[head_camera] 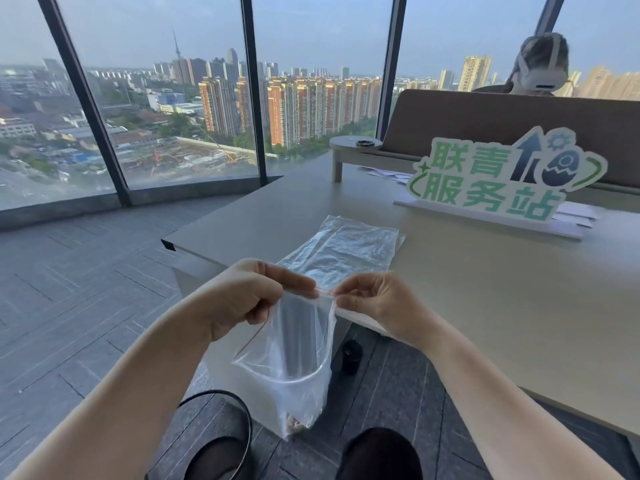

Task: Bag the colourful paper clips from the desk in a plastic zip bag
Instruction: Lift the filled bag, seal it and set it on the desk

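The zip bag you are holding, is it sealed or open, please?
Cannot tell: both hands, left and right, pinch the zip bag at its red-lined top, hiding most of the seal.

Two hands are seen, the left hand [239, 296] and the right hand [377, 306], and one zip bag [294, 358] is pinched between them off the near edge of the desk [485, 289]. A small cluster of paper clips [294, 426] is seen at the bag's bottom; its number cannot be counted. One stack of spare bags [346, 247] is laid near the desk's near edge, and one sign [498, 178] is stood toward its far edge.
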Available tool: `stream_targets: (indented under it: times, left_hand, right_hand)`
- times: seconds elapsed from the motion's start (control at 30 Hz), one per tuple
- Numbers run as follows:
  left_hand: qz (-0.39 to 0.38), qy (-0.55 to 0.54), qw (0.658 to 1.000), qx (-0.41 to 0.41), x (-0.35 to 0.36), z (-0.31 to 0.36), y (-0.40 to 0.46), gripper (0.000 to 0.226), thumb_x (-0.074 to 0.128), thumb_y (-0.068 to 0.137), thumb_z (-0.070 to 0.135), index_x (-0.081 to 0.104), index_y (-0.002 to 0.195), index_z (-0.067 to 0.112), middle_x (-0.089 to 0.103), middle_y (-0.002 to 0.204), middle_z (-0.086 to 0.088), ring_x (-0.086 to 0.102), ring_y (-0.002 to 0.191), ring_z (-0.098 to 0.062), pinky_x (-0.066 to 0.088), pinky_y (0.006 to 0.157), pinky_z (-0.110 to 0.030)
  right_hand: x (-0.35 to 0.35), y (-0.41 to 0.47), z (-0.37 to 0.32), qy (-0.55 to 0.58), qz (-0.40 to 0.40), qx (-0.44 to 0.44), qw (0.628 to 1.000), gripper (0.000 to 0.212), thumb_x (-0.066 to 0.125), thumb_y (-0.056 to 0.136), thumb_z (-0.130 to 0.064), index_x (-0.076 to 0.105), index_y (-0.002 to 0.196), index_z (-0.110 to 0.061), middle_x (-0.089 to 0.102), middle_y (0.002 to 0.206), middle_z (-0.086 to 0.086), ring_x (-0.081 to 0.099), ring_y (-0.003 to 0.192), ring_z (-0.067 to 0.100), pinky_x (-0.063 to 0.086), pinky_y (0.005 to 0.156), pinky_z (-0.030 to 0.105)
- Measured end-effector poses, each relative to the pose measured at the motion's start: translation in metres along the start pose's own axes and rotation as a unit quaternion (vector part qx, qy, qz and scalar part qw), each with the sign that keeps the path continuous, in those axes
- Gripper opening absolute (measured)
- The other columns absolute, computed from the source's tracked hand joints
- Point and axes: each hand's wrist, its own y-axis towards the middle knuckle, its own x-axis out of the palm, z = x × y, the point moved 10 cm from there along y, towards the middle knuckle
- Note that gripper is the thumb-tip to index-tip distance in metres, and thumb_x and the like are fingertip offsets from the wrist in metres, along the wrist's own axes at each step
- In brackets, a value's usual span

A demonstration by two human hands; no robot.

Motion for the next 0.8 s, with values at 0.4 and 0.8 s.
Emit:
stream_targets:
  times: [0.4,0.8]
  left_hand:
    - [0.035,-0.03,0.994,0.1,-0.058,0.083,-0.001,0.047,0.042,0.08,-0.024,0.077,0.094,0.005,0.076,0.105,-0.016,0.03,0.033,-0.004,0.027,0.033,-0.013]
    - [-0.019,-0.065,0.976,0.209,-0.072,0.148,0.004,0.08,0.075,0.054,0.073,0.073,0.114,0.019,0.072,0.12,-0.008,0.072,0.094,-0.02,0.055,0.078,-0.037]
  right_hand:
    - [-0.019,0.037,-0.101,0.023,0.103,-0.122,0.987,0.012,0.063,0.089,-0.007,0.065,0.08,-0.014,0.067,0.067,0.002,0.063,0.064,0.023,0.055,0.075,0.047]
    - [-0.115,0.027,-0.21,0.005,0.323,-0.224,0.92,0.013,0.055,0.094,-0.006,0.063,0.086,0.001,0.057,0.064,0.008,0.055,0.052,0.02,0.055,0.052,0.039]
